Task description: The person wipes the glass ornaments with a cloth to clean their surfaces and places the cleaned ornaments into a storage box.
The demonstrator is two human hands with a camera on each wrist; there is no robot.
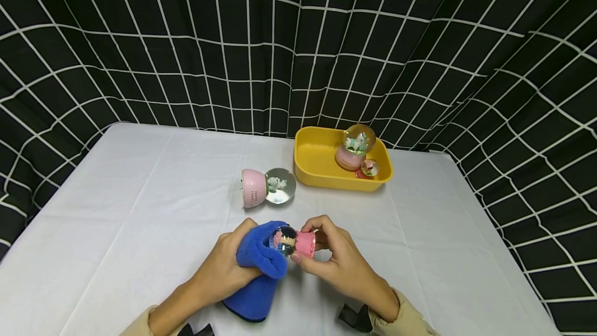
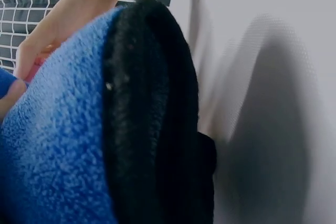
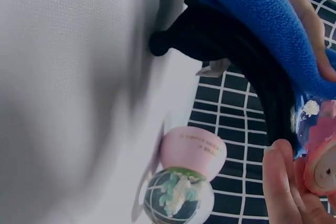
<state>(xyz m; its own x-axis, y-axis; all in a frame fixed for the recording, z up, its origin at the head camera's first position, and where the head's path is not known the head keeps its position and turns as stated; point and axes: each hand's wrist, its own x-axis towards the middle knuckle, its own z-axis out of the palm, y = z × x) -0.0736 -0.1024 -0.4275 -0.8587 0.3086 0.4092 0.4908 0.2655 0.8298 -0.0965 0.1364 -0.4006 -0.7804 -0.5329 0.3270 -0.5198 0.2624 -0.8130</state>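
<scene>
Lying beyond blue cloth point(image 1: 257, 251), large snow globe point(image 1: 270, 187), yellow tray point(image 1: 318, 155) alongside

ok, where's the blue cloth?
Head view: the blue cloth is in the left hand, near-side centre, its upper fold against the small pink snow globe that the right hand holds.

The right hand point(image 3: 283, 192) holds a small globe point(image 3: 317, 142) by its pink base, the dome against a blue, black-edged cloth point(image 3: 257, 19); the left hand point(image 3: 310, 24) touches the cloth. A larger globe point(image 3: 184, 174) lies sideways on the worktop point(image 3: 63, 98).
</scene>
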